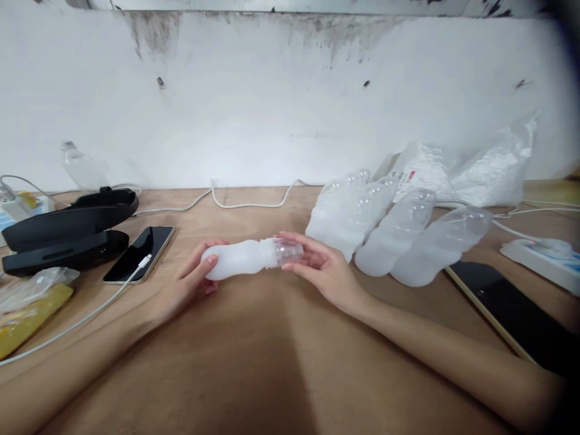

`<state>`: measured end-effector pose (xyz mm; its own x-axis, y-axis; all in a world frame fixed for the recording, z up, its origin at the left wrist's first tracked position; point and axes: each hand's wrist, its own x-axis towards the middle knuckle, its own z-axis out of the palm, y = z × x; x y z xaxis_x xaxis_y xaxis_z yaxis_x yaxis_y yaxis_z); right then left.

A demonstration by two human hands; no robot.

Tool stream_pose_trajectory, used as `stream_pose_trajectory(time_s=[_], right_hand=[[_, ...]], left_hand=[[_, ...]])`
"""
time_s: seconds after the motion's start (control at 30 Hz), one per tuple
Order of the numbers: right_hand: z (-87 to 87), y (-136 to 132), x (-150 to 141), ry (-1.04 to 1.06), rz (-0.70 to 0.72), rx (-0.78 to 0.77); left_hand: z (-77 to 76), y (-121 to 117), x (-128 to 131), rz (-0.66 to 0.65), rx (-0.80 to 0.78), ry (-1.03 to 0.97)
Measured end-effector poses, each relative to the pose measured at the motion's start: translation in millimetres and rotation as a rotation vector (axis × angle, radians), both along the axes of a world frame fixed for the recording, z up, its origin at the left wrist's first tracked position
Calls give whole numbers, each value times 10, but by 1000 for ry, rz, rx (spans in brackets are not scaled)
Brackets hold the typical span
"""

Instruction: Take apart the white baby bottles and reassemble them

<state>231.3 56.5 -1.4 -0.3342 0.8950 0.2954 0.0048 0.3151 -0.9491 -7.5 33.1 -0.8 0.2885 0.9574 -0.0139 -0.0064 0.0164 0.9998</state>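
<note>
A frosted white baby bottle (238,258) lies sideways in the air above the table, between my two hands. Its base end is gripped by my left hand (199,269), thumb on the near side. My right hand (319,263) has its fingers closed around the clear cap (286,252) at the other end. The cap sits over the bottle's neck; whether it is fully seated I cannot tell. Just beyond my right hand, several similar bottles (380,238) with clear caps lie in a row on the table.
On the left are a phone (140,254) with a white cable across it, black curved cases (72,223), a yellow packet (34,314) and a clear bottle (81,166). To the right are plastic bags (489,166), a dark phone (502,308) and a power strip (544,260). A wall stands behind.
</note>
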Motion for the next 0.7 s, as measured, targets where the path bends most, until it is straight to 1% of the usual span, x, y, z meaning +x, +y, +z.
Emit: stream_pose_trajectory(time_s=[0.17, 0.33, 0.43, 0.53, 0.63, 0.7], right_hand=[[-13, -1, -6, -2, -31, -28], [-24, 3, 3, -28, -19, -16], [-26, 18, 14, -45, -8, 15], [-22, 29, 20, -60, 12, 49], [-14, 28, 27, -81, 20, 65], [-3, 26, 31, -87, 22, 85]], left_hand=[[59, -64, 16, 49, 52, 217], [119, -98, 20, 29, 80, 350], [141, -101, 20, 1, 81, 387], [145, -95, 18, -60, 74, 440], [135, -79, 8, -107, 138, 534], [130, -59, -6, -106, 182, 578]])
